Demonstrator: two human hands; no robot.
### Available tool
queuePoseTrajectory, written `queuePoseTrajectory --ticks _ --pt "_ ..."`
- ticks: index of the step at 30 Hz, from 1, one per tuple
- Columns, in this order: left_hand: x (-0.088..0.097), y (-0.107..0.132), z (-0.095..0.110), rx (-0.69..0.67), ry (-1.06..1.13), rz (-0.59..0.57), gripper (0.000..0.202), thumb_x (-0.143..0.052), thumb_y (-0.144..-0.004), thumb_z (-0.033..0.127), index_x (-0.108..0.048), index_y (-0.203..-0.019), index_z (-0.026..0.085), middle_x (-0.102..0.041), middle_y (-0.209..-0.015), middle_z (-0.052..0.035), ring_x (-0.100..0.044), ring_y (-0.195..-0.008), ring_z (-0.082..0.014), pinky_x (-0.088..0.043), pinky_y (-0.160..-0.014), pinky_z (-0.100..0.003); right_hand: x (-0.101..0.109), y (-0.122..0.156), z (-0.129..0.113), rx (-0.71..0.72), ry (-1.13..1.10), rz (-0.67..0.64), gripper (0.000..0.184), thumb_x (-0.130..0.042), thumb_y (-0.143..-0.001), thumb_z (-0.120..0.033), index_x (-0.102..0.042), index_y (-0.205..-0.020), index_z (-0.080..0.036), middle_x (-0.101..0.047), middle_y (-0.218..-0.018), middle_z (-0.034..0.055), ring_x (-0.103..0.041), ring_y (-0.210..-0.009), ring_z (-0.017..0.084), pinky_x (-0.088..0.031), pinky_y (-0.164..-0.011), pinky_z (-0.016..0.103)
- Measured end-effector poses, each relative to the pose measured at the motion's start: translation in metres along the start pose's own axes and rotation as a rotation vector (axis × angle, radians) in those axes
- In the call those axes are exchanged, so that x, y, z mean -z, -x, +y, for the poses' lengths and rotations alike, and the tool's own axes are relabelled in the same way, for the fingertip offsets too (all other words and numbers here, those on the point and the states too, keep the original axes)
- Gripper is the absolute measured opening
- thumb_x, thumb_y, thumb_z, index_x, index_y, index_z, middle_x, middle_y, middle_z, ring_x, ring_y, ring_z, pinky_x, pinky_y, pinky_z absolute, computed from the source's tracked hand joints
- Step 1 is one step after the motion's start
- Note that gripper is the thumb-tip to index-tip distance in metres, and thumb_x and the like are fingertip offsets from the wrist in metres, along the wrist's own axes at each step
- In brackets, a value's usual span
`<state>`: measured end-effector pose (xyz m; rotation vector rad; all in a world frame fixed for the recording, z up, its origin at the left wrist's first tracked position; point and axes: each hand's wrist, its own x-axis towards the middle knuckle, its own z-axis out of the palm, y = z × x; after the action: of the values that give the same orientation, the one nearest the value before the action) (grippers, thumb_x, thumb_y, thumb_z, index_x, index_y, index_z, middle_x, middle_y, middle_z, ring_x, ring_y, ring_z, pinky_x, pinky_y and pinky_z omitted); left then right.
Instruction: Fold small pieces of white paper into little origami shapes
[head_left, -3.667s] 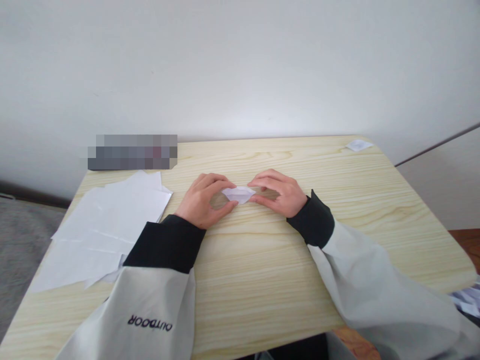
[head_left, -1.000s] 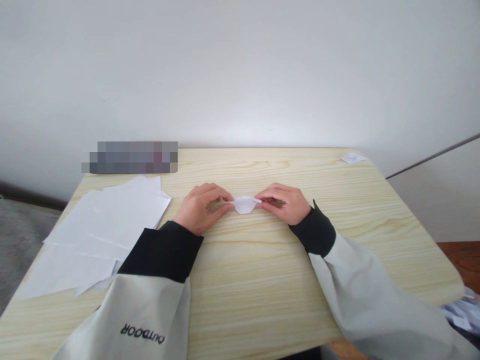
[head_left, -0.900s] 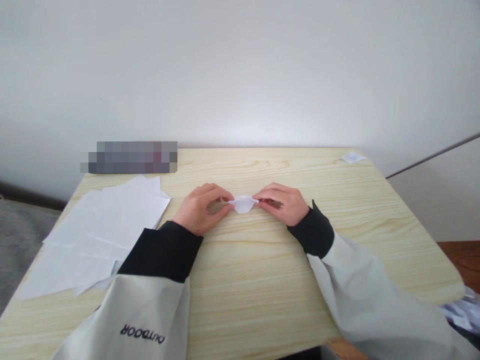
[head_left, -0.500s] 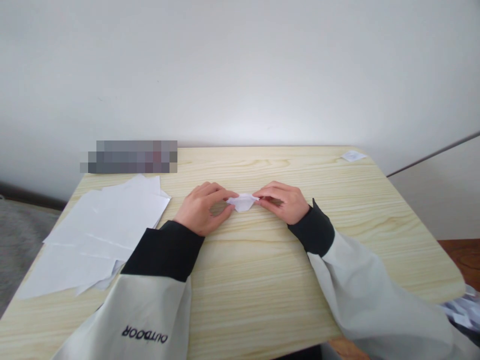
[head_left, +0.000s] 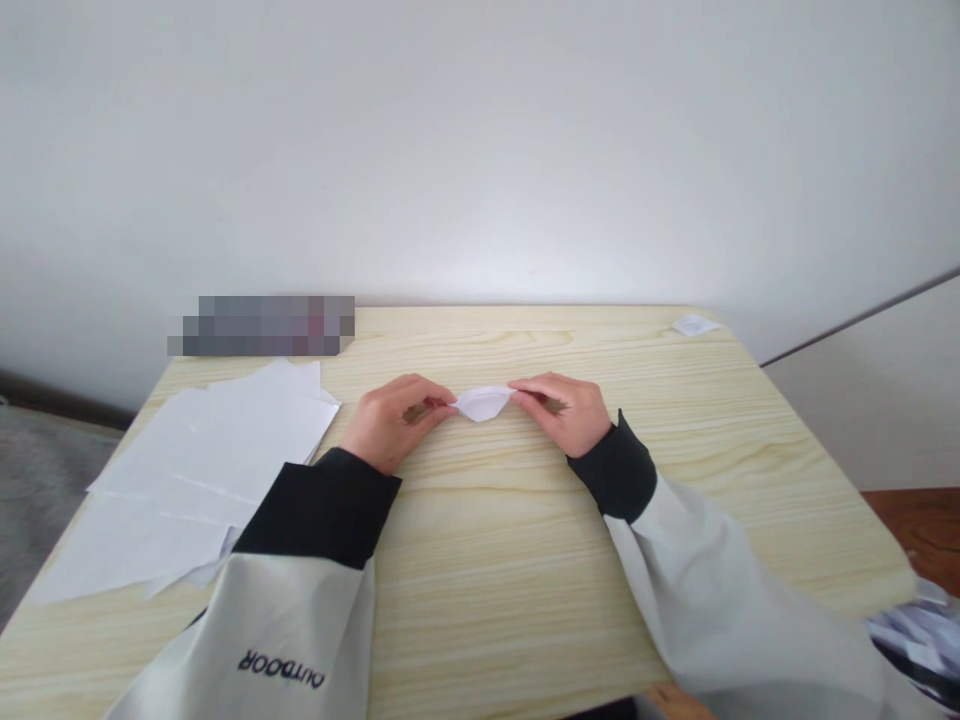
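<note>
A small folded piece of white paper (head_left: 484, 404) is stretched between my two hands over the middle of the table. It has pointed ends and a fuller middle, like a small boat shape. My left hand (head_left: 397, 418) pinches its left tip between thumb and fingers. At the opposite tip, my right hand (head_left: 564, 408) holds it in the same kind of pinch. Whether the paper's underside touches the wood cannot be made out.
Several loose white sheets (head_left: 202, 450) overlap on the left of the wooden table (head_left: 510, 560). A blurred-out dark object (head_left: 262, 328) lies at the back left. Another folded paper (head_left: 695, 325) sits at the far right corner. Crumpled papers (head_left: 922, 630) are beyond the right edge.
My left hand has shifted slightly left and now pinches the paper's very tip. More of the folded paper shows, and its middle looks more opened out. The view has tilted slightly.
</note>
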<state>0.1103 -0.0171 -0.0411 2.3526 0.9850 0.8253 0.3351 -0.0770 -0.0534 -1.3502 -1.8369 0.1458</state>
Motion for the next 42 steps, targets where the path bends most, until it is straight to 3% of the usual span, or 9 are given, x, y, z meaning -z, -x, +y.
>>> queuePoseTrajectory --ticks 6,12,18,21,24,28,31,35,42 --pt "-0.003 0.0 0.001 0.099 0.018 0.046 0.023 -0.058 -0.08 0.033 -0.062 -0.097 0.019 -0.066 -0.075 0.0013 -0.058 -0.065 -0.0119 -0.048 -0.066 -0.024 -0.004 0.0 -0.003 -0.091 -0.016 0.068 0.013 -0.059 -0.083 -0.022 -0.072 -0.085 -0.019 -0.074 -0.083 0.004 -0.068 -0.073 0.013 -0.053 -0.066 0.023" --pt "-0.009 -0.002 0.002 0.045 -0.056 0.04 0.016 -0.055 -0.082 0.032 -0.065 -0.084 0.019 -0.064 -0.073 0.0003 -0.056 -0.063 -0.0114 -0.046 -0.061 -0.023 -0.007 0.002 -0.001 -0.081 -0.031 0.104 0.015 -0.058 -0.083 -0.024 -0.073 -0.084 -0.02 -0.074 -0.082 0.0045 -0.068 -0.072 0.015 -0.055 -0.064 0.026" --pt "-0.013 -0.003 0.005 0.035 -0.12 0.04 0.019 -0.053 -0.084 0.032 -0.067 -0.085 0.019 -0.064 -0.074 -0.0006 -0.057 -0.064 -0.0122 -0.045 -0.063 -0.024 -0.003 0.009 0.01 -0.096 0.033 0.144 0.017 -0.058 -0.083 -0.026 -0.073 -0.084 -0.02 -0.073 -0.079 0.0048 -0.066 -0.07 0.016 -0.054 -0.068 0.029" --pt "-0.013 -0.003 0.004 0.024 -0.12 0.033 0.021 -0.05 -0.086 0.032 -0.067 -0.084 0.019 -0.065 -0.077 -0.0023 -0.058 -0.068 -0.0137 -0.046 -0.067 -0.026 0.017 0.017 0.034 -0.183 0.086 0.191 0.02 -0.058 -0.082 -0.031 -0.074 -0.086 -0.019 -0.073 -0.08 0.0057 -0.063 -0.062 0.015 -0.052 -0.062 0.027" --pt "-0.014 -0.003 0.005 -0.025 -0.165 0.024 0.023 -0.049 -0.086 0.033 -0.068 -0.083 0.019 -0.068 -0.082 -0.0043 -0.059 -0.08 -0.0181 -0.046 -0.077 -0.032 0.055 0.036 0.072 -0.357 0.215 0.308 0.026 -0.057 -0.08 -0.035 -0.074 -0.088 -0.017 -0.073 -0.085 0.008 -0.063 -0.065 0.016 -0.052 -0.061 0.028" --pt "-0.016 -0.003 0.004 -0.085 -0.29 -0.028 0.022 -0.051 -0.084 0.035 -0.069 -0.092 0.024 -0.067 -0.109 -0.0041 -0.055 -0.105 -0.0248 -0.037 -0.094 -0.045 0.117 0.068 0.126 -0.656 0.417 0.49 0.031 -0.059 -0.075 -0.037 -0.074 -0.091 -0.015 -0.073 -0.088 0.0105 -0.063 -0.064 0.018 -0.052 -0.066 0.031" --pt "-0.018 -0.002 0.002 -0.09 -0.33 -0.071 0.029 -0.05 -0.084 0.038 -0.066 -0.105 0.026 -0.058 -0.127 -0.0047 -0.047 -0.12 -0.0281 -0.032 -0.1 -0.049 0.15 0.082 0.155 -0.756 0.489 0.56 0.034 -0.057 -0.075 -0.035 -0.073 -0.095 -0.012 -0.072 -0.088 0.012 -0.064 -0.066 0.02 -0.052 -0.068 0.033" --pt "-0.019 -0.002 0.001 -0.087 -0.338 -0.114 0.034 -0.046 -0.086 0.04 -0.064 -0.111 0.024 -0.054 -0.133 -0.0061 -0.042 -0.126 -0.0279 -0.031 -0.103 -0.047 0.165 0.08 0.176 -0.79 0.516 0.574 0.035 -0.055 -0.075 -0.033 -0.073 -0.096 -0.011 -0.072 -0.084 0.0115 -0.061 -0.059 0.019 -0.052 -0.067 0.034" --pt "-0.019 -0.003 0.0 -0.085 -0.326 -0.114 0.034 -0.047 -0.085 0.041 -0.064 -0.11 0.025 -0.055 -0.131 -0.0056 -0.043 -0.125 -0.0281 -0.032 -0.103 -0.049 0.163 0.071 0.184 -0.748 0.528 0.569 0.04 -0.056 -0.074 -0.035 -0.07 -0.104 -0.013 -0.072 -0.092 0.0105 -0.06 -0.062 0.017 -0.052 -0.073 0.035"
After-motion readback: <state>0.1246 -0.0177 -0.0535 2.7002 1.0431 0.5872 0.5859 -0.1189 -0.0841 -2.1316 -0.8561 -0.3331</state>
